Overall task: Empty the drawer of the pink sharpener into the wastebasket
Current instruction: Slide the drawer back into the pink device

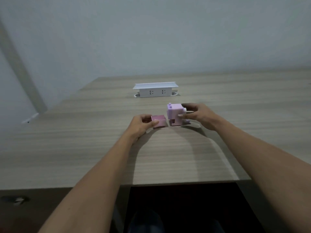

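Both forearms reach forward, the left hand [142, 124] and right hand [197, 114] each with fingers curled closed.

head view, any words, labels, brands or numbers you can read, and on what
None can be read.
Pink sharpener, held by the right hand: no lettering shows.
Drawer, out of the sharpener and held by the left hand: plain, no marking.
White socket box on the desk: only outlet slots, no print visible at this blur.

A white socket box [155, 91] stands on the wooden desk [84, 148].
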Demonstrator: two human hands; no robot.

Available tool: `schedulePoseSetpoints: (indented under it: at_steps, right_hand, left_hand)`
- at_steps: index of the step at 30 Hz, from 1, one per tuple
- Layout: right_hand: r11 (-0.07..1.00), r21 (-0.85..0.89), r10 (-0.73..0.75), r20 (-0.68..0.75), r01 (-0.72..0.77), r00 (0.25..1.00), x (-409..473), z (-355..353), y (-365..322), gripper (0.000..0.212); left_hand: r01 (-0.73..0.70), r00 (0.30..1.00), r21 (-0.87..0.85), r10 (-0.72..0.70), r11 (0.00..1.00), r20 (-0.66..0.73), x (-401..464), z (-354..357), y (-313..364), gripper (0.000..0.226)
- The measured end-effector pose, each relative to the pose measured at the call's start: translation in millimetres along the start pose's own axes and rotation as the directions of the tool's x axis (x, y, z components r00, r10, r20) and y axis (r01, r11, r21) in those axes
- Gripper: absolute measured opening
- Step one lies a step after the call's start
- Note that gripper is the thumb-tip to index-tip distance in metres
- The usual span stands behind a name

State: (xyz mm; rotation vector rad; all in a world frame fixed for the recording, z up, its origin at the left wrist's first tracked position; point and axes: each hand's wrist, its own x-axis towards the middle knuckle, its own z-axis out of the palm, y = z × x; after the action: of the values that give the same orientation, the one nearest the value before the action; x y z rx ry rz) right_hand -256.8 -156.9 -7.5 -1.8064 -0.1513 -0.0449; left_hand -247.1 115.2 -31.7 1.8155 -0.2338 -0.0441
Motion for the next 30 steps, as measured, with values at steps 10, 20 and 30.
schedulePoseSetpoints:
  at_steps: [10, 20, 30]
  right_hand:
    - [0.994, 0.090, 0.051, 0.116, -0.061, 0.992, 8.7, -1.7, 10.3, 0.061]
    - [0.990, 0.131, 0.036, 0.107, -0.050, 0.994, 9.8, 1.7, 14.1, 0.059]
    - [0.991, 0.127, 0.039, 0.075, -0.048, 0.996, 12.8, 3.4, 17.3, 0.059]
  left_hand:
    - [-0.023, 0.999, 0.016, 0.022, 1.000, 0.049, 11.1, 7.6, 0.1, 0.041]
    - [-0.067, 0.994, 0.039, 0.064, 0.997, 0.086, 11.3, 14.0, 4.1, 0.038]
    - [-0.065, 0.997, 0.027, 0.064, 0.998, 0.049, 14.7, 19.4, 4.9, 0.042]
